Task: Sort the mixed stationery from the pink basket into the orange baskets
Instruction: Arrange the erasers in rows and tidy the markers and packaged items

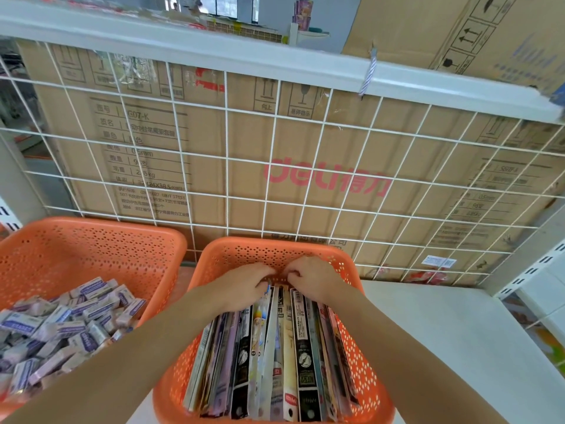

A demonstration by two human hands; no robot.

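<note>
An orange basket point(363, 371) in front of me holds several long flat stationery packs point(275, 356) standing on edge in a row. Both hands are at the far end of that row. My left hand point(241, 286) has its fingers curled over the tops of the left packs. My right hand point(312, 278) curls its fingers over the tops of the right packs. A second orange basket point(91, 249) at the left holds a heap of small purple and white boxes point(61, 328). The pink basket is not in view.
A white wire grid point(275, 148) stands right behind the baskets, with large cardboard cartons point(305, 179) behind it. A white shelf surface point(452, 332) stretches to the right of the middle basket. A white shelf upright point(526, 280) rises at the right edge.
</note>
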